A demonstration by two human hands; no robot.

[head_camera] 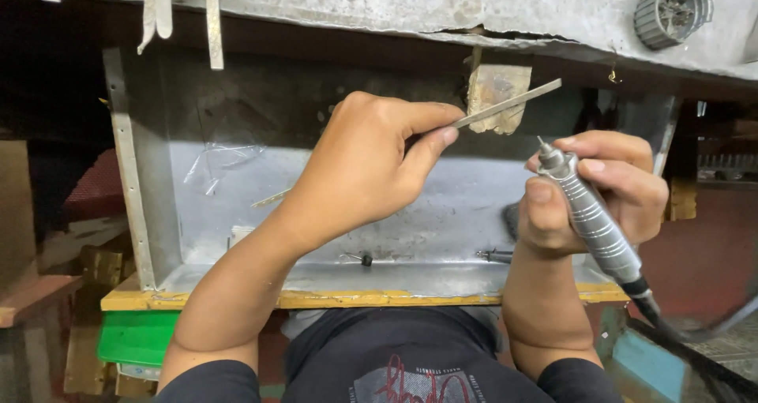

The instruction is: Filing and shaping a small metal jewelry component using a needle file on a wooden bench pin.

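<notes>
**Inspector:** Above the tray (pixel 237 281), what is in hand?

**Assistant:** 2 items. The left hand (pixel 371 170) pinches a thin metal strip (pixel 509 103) between thumb and forefinger, with the other fingers curled in. The strip slants up to the right, its free end in front of a tan block (pixel 497 83) under the bench edge (pixel 442 12).

**Inspector:** And the right?

**Assistant:** The right hand (pixel 600 194) is closed around a ribbed silver handpiece (pixel 592 217), with the thumb pressed on the barrel. Its tip points up and left, near the strip but apart from it. A dark cable (pixel 695 344) trails from its lower end to the right.

**Inspector:** Surroundings?

**Assistant:** Both hands are raised over a sheet-metal tray with a yellow front edge. On its floor lie a small dark bit (pixel 365 258) and a second bit (pixel 493 254). A round grey part (pixel 671 10) sits on the bench, upper right. A green bin (pixel 138 336) stands below the tray, lower left.
</notes>
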